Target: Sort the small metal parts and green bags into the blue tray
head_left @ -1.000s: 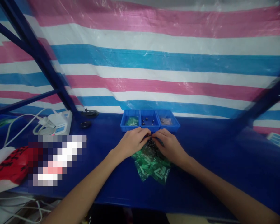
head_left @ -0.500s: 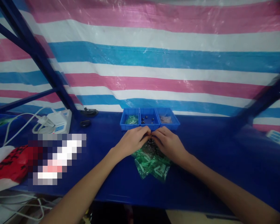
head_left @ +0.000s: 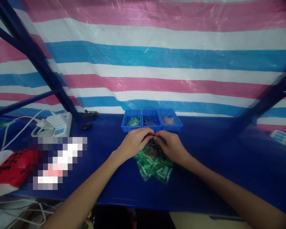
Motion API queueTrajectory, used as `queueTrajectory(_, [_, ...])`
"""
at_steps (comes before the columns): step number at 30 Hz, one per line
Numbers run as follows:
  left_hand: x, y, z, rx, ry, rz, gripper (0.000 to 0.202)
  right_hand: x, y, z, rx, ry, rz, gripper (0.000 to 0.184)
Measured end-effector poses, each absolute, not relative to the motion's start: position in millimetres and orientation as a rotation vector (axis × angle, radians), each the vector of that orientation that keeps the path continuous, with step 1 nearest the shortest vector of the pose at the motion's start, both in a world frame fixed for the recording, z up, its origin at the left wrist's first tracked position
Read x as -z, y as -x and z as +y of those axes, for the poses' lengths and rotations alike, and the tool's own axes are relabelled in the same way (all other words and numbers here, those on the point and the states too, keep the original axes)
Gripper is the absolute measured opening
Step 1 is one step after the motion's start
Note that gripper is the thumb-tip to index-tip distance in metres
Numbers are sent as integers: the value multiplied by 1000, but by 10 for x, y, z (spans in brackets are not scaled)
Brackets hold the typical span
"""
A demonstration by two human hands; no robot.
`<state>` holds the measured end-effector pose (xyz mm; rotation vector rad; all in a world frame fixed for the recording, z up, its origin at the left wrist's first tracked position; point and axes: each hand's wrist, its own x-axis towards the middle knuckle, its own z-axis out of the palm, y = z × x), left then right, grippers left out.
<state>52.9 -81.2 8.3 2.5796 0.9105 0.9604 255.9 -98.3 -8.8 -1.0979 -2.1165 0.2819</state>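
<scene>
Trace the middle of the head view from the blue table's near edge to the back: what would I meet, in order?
Green plastic packets → left hand and right hand, side by side → row of blue trays → striped plastic sheeting.

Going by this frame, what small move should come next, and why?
Probably ease the right hand slightly away while the left hand holds steady. Their fingertips come together at the far edge of the green bags, in front of the blue bins, and anything pinched there is too small to tell; a slight gap might reveal it.
</scene>
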Motion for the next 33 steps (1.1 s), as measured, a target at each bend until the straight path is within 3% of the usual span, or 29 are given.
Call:
queueTrajectory(17, [-57,-516,-809,-961,-2576,932,9,22,-2555,-1007,-331,1099,-2011,12])
queueTrajectory(23, [-49,-530,-824,-1005,-2635,919,13,-22,-2557,-1016,-495,1130,-1965,21])
queueTrajectory(33, [-35,-544,-831,-997,-2597,925,12,4,-2614,-960,-484,1031,-2056,33])
